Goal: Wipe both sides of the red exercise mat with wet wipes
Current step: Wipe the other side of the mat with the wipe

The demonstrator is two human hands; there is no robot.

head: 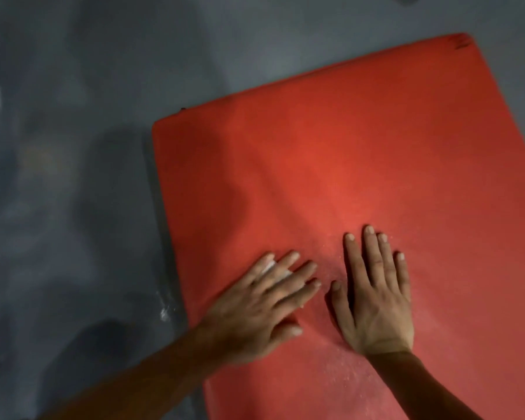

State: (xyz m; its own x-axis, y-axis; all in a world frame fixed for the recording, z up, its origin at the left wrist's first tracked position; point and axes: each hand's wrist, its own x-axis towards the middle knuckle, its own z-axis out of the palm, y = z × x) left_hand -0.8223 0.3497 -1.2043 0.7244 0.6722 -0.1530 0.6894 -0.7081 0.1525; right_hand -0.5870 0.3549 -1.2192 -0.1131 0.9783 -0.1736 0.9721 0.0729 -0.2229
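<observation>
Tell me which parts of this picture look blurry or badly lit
Head view: the left hand is smeared by motion blur, the right hand sharper; light falls brightest on the middle of the red mat, dimming toward its edges; the grey floor is dark and soft, with shadows.

one red mat point(361, 177), two hands, left hand point(261, 307), right hand point(376, 301), one white wipe point(269, 267)

mat ahead: the red mat point(361, 165) lies flat beyond both hands, its surface bare up to the far edge.
near part: the left hand point(261, 304) and right hand point(376, 298) lie flat side by side, a narrow strip of mat between them.
left side: bare grey floor point(73, 177) runs along the mat's edge.
under left fingers point(288, 259): a bit of white wipe point(269, 268) shows.
</observation>
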